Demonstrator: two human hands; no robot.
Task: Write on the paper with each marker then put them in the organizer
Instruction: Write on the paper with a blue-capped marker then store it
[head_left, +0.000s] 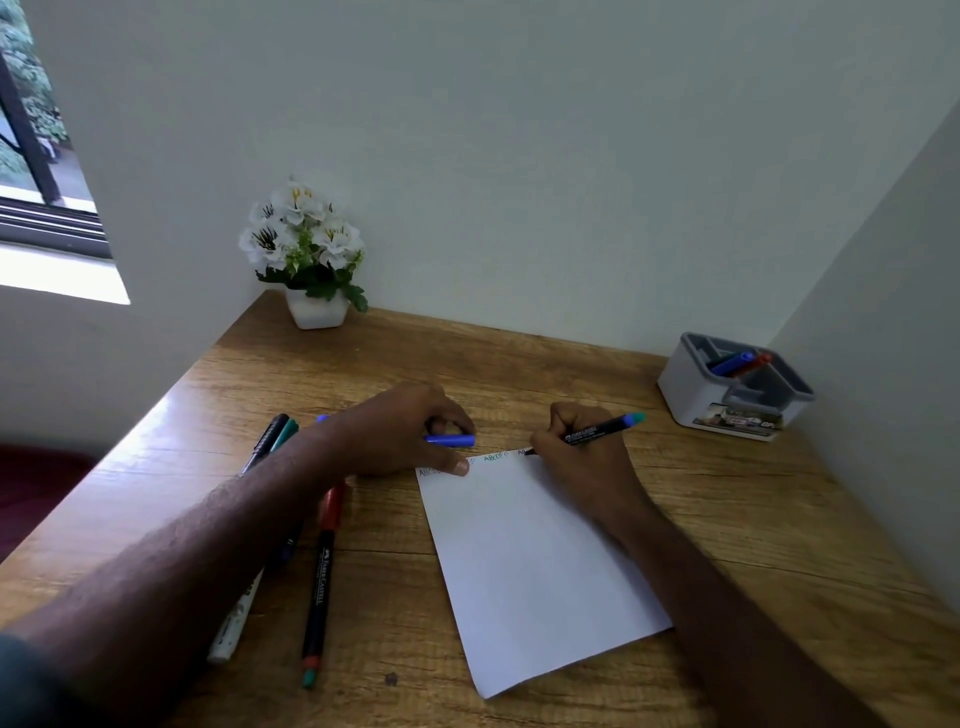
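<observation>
Forearms: both reach in from the bottom edge, nearest the camera, and meet at the far end of the paper (524, 561).
Paper: a white sheet lying slightly askew on the wooden desk (779, 519), with short coloured letter groups along its far edge, so several markers look already tested.
Right hand (582, 457): curled in a writing grip round a black marker with a teal end (605, 429), tip down on the far edge of the sheet beside the last letters; held slanted as one writes.
Left hand (405, 434): fingers loosely curled round a blue cap (451, 441), thumb pressing the sheet's far left corner, probably to stop it sliding; the cap is likely kept there for closing the marker afterwards. Whether it belongs to this marker I cannot tell.
Waiting markers: a red-capped Faber-Castell marker (321, 577) lies on the desk left of the sheet, a white pen (234, 618) partly under the left forearm, and two more, black (266, 441) and green-capped (285, 434), behind the wrist. These appear still to be done.
Organizer (735, 387): a grey and white compartment box at the desk's far right corner, well apart from the paper; a blue marker (732, 362) and a red marker (753, 364) lean together in one compartment.
Flower pot (316, 309): white blooms, far left corner, clear of the work.
Stage: judged mid-task, writing in hand.
</observation>
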